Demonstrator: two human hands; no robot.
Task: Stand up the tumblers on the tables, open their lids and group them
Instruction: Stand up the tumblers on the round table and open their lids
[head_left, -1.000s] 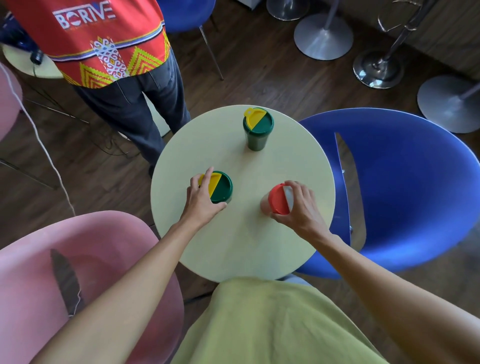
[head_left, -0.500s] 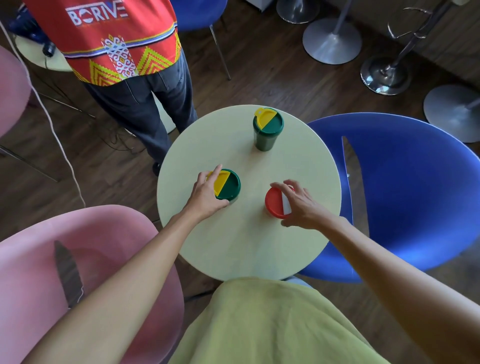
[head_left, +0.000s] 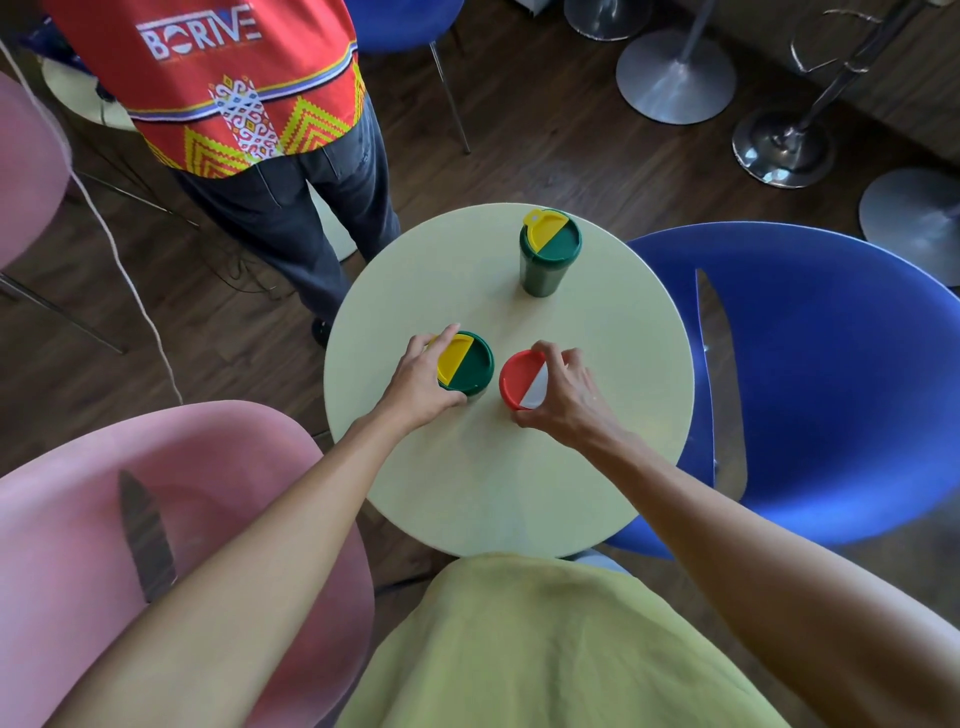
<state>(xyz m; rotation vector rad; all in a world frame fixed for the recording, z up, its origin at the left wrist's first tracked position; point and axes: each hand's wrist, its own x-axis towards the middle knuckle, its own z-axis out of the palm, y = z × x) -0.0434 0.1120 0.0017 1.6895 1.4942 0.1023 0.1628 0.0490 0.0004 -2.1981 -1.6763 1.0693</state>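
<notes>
Three tumblers stand upright on a round pale-green table (head_left: 613, 415). A green tumbler with a yellow flap (head_left: 548, 252) stands alone at the far side, its flap tilted up a little. Nearer me, my left hand (head_left: 421, 382) grips a second green tumbler with a yellow flap (head_left: 467, 361) from its left side. Right beside it is a red tumbler with a white flap (head_left: 522, 379); my right hand (head_left: 563, 397) holds its lid rim with the fingertips. Both near flaps lie flat. The two near tumblers stand almost touching.
A blue chair (head_left: 841, 374) presses against the table's right side and a pink chair (head_left: 130, 545) stands at the near left. A person in a red patterned shirt (head_left: 234, 88) stands just beyond the table's left edge. Metal stool bases (head_left: 675, 78) are on the floor behind.
The red tumbler went from tilted in my right hand to standing upright, then moved left toward the green one. My left hand has kept its grip on the near green tumbler.
</notes>
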